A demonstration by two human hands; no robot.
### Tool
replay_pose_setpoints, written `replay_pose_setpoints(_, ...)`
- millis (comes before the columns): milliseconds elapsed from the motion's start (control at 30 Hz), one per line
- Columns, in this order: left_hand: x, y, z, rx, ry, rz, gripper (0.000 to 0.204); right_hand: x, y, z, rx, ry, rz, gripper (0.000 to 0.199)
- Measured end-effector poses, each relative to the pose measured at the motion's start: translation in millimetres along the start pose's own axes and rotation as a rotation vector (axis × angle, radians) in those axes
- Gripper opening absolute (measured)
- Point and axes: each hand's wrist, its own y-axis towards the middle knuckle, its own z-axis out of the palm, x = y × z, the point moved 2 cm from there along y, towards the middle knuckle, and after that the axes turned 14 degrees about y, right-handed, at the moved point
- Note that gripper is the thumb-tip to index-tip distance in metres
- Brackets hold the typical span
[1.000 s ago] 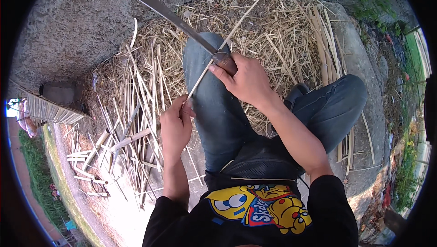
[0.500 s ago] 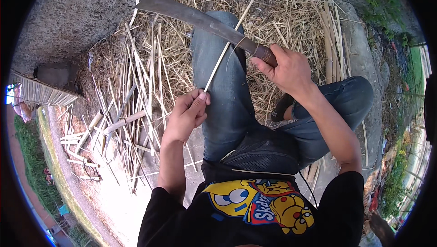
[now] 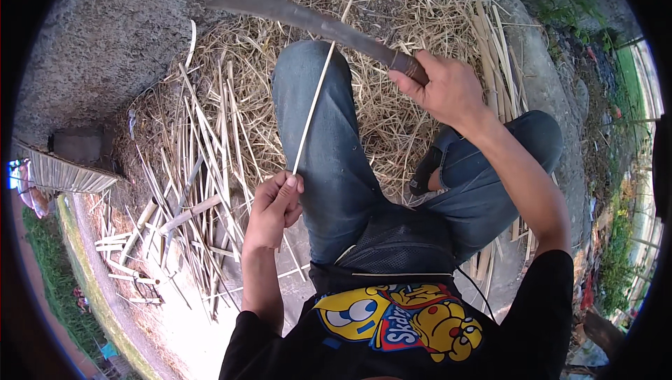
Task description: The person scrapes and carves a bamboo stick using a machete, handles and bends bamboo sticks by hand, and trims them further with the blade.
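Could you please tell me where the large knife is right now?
In the head view, the knife is at upper centre, gripped by the right hand and extending left across the pale strip.

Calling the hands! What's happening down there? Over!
Left hand: gripping thin strip. Right hand: holding big knife. Blade crosses strip in view, contact unclear. Knee beneath strip.
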Motion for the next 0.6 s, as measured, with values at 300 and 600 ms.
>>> replay_pose_setpoints(300,9,-13,-1,-0.012,0.011,-0.004,0.024,-17,6,-12,0.021,-0.065,-0.107,0.055)
replay_pose_setpoints(600,2,-5,8,-0.032,0.002,-0.016,0.023,34,-39,9,0.157,0.006,-0.305,0.058)
